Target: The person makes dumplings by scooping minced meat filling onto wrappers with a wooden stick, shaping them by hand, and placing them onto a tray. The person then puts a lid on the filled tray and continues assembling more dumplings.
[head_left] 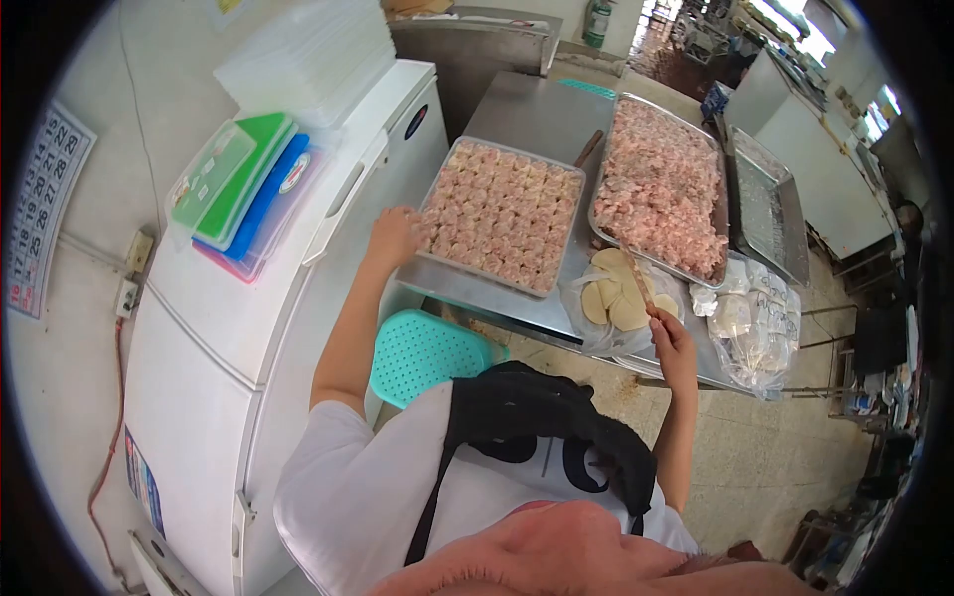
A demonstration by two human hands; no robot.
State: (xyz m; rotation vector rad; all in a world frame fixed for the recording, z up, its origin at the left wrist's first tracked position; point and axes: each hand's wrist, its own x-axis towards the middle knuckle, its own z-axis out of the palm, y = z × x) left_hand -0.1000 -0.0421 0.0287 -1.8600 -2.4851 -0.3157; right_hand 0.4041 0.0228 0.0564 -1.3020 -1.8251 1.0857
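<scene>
Beside a white freezer (214, 348) on the left, a metal bench (527, 107) is occupied by two trays. Rows of meat-topped pieces (502, 214) are held in the left tray (543, 294); minced meat (661, 179) is heaped in the right one. By the right hand (675, 348) a wooden stick (639, 278) is gripped, its near end enclosed by the fingers, its far part slanted over pale flat rounds (624, 301) toward the meat. The left hand (396, 236) is placed at the left tray's left edge; whether anything is held by its fingers cannot be told. Bagged white packets (760, 323) are set at the right.
</scene>
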